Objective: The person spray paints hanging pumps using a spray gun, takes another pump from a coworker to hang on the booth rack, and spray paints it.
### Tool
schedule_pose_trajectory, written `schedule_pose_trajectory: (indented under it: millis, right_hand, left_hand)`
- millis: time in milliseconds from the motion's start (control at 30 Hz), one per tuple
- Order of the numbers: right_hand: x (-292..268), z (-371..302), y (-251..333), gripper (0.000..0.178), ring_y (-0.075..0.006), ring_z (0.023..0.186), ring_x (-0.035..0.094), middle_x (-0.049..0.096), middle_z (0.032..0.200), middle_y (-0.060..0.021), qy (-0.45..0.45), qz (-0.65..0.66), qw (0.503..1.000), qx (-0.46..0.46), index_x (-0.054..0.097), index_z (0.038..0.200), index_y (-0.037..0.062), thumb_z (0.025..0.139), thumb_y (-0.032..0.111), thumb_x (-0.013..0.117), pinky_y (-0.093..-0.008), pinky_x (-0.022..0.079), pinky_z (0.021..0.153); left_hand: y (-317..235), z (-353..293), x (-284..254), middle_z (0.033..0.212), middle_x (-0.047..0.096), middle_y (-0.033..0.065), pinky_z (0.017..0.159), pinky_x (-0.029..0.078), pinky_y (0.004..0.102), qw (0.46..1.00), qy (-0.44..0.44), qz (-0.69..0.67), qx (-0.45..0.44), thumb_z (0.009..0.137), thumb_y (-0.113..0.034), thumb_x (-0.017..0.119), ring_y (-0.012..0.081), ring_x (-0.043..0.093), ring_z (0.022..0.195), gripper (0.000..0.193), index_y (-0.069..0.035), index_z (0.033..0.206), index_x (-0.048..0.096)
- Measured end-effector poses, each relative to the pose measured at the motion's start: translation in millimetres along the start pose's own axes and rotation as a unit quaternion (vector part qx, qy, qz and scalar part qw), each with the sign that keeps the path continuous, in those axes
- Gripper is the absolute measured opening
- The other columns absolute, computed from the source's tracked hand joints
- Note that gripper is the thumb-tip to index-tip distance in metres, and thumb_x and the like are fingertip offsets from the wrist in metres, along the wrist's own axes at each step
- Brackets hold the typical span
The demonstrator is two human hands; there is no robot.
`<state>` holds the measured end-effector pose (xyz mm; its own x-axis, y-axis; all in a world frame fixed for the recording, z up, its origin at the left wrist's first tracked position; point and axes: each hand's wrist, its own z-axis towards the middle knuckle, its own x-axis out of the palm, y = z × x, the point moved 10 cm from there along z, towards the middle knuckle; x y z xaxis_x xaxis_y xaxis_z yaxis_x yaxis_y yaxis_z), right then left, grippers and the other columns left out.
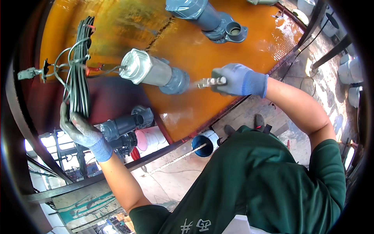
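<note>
My right hand [241, 80], in a blue-and-white glove, is closed around a metal spray gun [210, 82]. The gun's nozzle points left at a pump [154, 72], with a faint mist between them. This pump has a pale silvery top and body and a blue-grey lower end. A cable runs from its top to a tied bundle of black cable [80, 78], which hangs at the left by a metal hook [31, 73]. My left hand [83, 130], in a paint-stained glove, grips the lower part of that bundle.
A blue-grey pump [206, 19] is at the far side, before an orange-stained wet panel [218, 113]. Another dark blue-grey pump [124, 126] is near my left hand. Below stands a blue-lined bucket [203, 144] with a stick in it. White buckets [348, 72] line the right edge.
</note>
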<state>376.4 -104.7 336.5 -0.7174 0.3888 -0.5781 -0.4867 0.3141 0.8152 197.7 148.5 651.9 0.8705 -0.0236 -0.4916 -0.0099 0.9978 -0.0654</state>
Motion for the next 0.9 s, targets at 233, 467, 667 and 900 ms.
schedule_pose_trajectory:
  millis: [233, 467, 667, 900]
  right_hand:
    - [-38, 6, -10, 0.029, -0.0408, 0.083, 0.068, 0.069, 0.083, -0.0189, -0.188, -0.042, 0.98, -0.047, 0.062, 0.098, 0.0083, 0.094, 0.037, 0.067, -0.0529, 0.053, 0.075]
    - [-39, 4, -10, 0.029, -0.0399, 0.081, 0.068, 0.069, 0.084, -0.0183, -0.2, -0.086, 0.971, -0.097, 0.061, 0.1, 0.0074, 0.094, 0.036, 0.066, -0.0534, 0.053, 0.073]
    - [-12, 16, -17, 0.03, -0.0409, 0.081, 0.068, 0.069, 0.084, -0.0185, -0.118, -0.132, 0.977, -0.12, 0.062, 0.1, 0.0073, 0.094, 0.037, 0.065, -0.0529, 0.053, 0.073]
    - [-29, 60, 22, 0.032, -0.0402, 0.093, 0.068, 0.071, 0.094, -0.0203, -0.027, -0.16, 0.983, -0.087, 0.064, 0.1, 0.0073, 0.095, 0.039, 0.064, -0.0514, 0.053, 0.08]
  left_hand:
    - [66, -2, -18, 0.132, 0.063, 0.0179, 0.106, 0.046, 0.04, 0.992, -0.019, 0.022, -0.121, 0.108, -0.031, 0.057, 0.0258, 0.06, 0.119, 0.046, 0.006, 0.135, 0.058]
    - [111, -5, -20, 0.133, 0.062, 0.0151, 0.106, 0.047, 0.0364, 0.982, -0.019, -0.048, -0.183, 0.108, -0.029, 0.056, 0.0223, 0.06, 0.12, 0.043, 0.005, 0.135, 0.058]
    - [112, -8, -21, 0.133, 0.06, 0.0177, 0.107, 0.048, 0.0368, 0.985, -0.035, -0.049, -0.162, 0.108, -0.024, 0.056, 0.0239, 0.059, 0.122, 0.04, 0.007, 0.134, 0.059]
    - [112, -16, -31, 0.136, 0.057, 0.0172, 0.106, 0.049, 0.0356, 0.993, -0.051, -0.005, -0.109, 0.108, -0.028, 0.057, 0.0239, 0.059, 0.12, 0.043, 0.006, 0.135, 0.058]
